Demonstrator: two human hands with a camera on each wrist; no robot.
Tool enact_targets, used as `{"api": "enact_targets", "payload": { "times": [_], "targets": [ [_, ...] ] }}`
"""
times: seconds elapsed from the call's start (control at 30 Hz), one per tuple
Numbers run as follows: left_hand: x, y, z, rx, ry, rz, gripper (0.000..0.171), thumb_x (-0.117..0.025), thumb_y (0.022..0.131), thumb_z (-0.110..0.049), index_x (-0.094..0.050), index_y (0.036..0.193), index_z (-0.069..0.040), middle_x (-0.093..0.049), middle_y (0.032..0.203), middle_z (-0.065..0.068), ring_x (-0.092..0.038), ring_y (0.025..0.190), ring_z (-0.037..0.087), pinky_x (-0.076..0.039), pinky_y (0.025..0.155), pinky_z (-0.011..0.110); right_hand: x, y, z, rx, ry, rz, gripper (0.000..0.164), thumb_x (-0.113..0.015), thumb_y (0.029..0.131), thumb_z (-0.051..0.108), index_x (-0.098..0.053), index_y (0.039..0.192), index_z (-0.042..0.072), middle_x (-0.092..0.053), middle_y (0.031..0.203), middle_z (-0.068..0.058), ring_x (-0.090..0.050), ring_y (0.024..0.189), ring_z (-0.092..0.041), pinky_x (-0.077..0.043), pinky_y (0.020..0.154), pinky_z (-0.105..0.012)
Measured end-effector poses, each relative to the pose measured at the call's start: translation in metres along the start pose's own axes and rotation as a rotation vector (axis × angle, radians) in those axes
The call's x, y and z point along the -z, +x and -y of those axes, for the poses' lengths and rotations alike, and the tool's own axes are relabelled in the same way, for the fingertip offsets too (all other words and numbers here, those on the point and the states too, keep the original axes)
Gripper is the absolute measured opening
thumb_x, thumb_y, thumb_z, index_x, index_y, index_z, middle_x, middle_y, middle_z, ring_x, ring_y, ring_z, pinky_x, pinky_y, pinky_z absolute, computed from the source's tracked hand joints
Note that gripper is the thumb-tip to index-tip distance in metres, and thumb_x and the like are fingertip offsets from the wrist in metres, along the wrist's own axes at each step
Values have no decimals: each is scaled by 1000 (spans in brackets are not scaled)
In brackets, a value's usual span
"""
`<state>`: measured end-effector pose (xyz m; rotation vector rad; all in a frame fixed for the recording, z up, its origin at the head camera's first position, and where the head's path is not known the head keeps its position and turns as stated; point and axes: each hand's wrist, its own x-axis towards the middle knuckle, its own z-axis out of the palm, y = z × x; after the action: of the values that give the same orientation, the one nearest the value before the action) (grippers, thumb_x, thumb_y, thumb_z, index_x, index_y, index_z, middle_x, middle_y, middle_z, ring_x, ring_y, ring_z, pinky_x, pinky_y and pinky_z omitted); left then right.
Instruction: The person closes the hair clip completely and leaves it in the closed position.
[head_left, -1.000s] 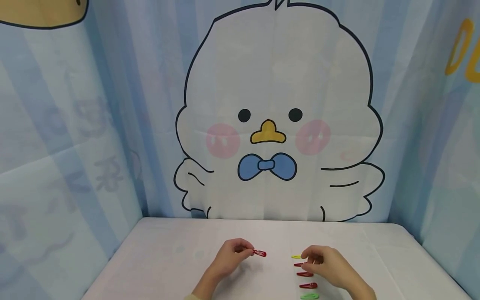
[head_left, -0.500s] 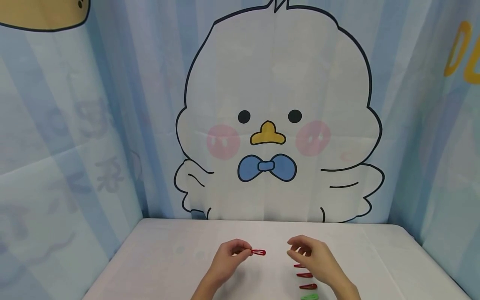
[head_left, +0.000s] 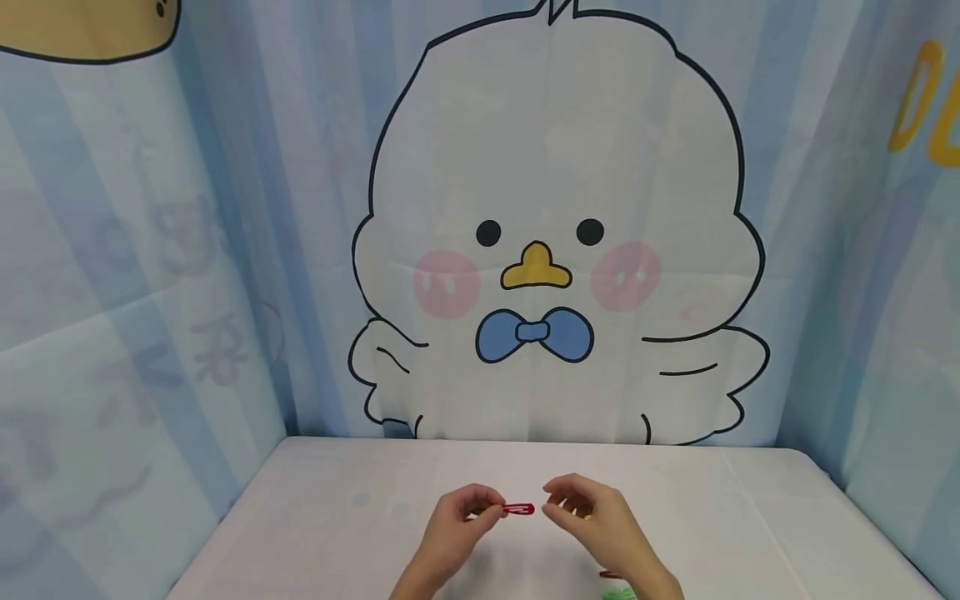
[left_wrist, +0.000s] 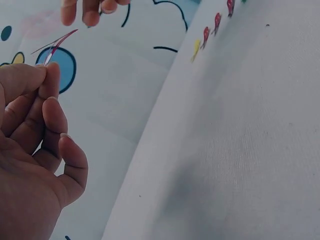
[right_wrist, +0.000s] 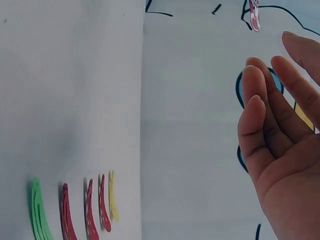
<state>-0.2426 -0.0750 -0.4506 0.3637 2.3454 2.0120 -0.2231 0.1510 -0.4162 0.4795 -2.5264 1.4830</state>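
Between thumb and forefinger, my left hand [head_left: 459, 527] pinches one end of a red snap hair clip [head_left: 520, 508], held up above the table. In the left wrist view this clip [left_wrist: 64, 40] shows two thin strands spread apart, meeting at the far tip. Just right of the clip's free end is my right hand [head_left: 596, 518], its fingers loosely bent and holding nothing. A small gap separates its fingertips from the clip. The right wrist view also shows this right hand [right_wrist: 285, 125], with the held clip [right_wrist: 254, 17] beyond its fingers.
A row of hair clips lies on the white table [head_left: 337, 517]: a green one [right_wrist: 40, 210], several red ones, among them one red clip [right_wrist: 90, 215], and a yellow one [right_wrist: 113, 197]. My right forearm covers most of the row in the head view. A printed curtain [head_left: 540, 392] stands behind the table.
My right hand has moved left from above the row of clips to beside the held red clip. My left hand stays nearly in place, still pinching the clip.
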Motion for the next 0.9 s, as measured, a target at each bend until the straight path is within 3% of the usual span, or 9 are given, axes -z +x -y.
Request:
{"api": "enact_targets", "payload": {
  "times": [0.17, 0.57, 0.9],
  "targets": [
    [-1, -6, -2, 2, -33, -4, 11, -68, 95, -7, -70, 103, 0, -71, 91, 4, -63, 87, 19, -51, 77, 35, -13, -1, -1, 82, 50, 14, 17, -79, 88, 18, -72, 102, 10, -68, 87, 6, -61, 74, -8, -51, 66, -26],
    [-4, -12, -1, 18, -67, 20, 16, -73, 91, -12, -70, 104, -2, -70, 93, 2, -63, 87, 17, -47, 73, 34, -27, -3, 0, 26, 125, 13, 11, -77, 90, 16, -71, 95, 7, -71, 84, 4, -64, 72, -9, -52, 67, -27],
    [-3, -14, -1, -1, -82, -33, 22, -77, 89, -12, -70, 102, 5, -71, 89, 4, -64, 82, 18, -50, 72, 29, -33, -2, 2, 43, 100, 1, 9, -78, 89, 14, -71, 91, 9, -70, 83, 4, -63, 70, -8, -52, 65, -26]
  ]
}}
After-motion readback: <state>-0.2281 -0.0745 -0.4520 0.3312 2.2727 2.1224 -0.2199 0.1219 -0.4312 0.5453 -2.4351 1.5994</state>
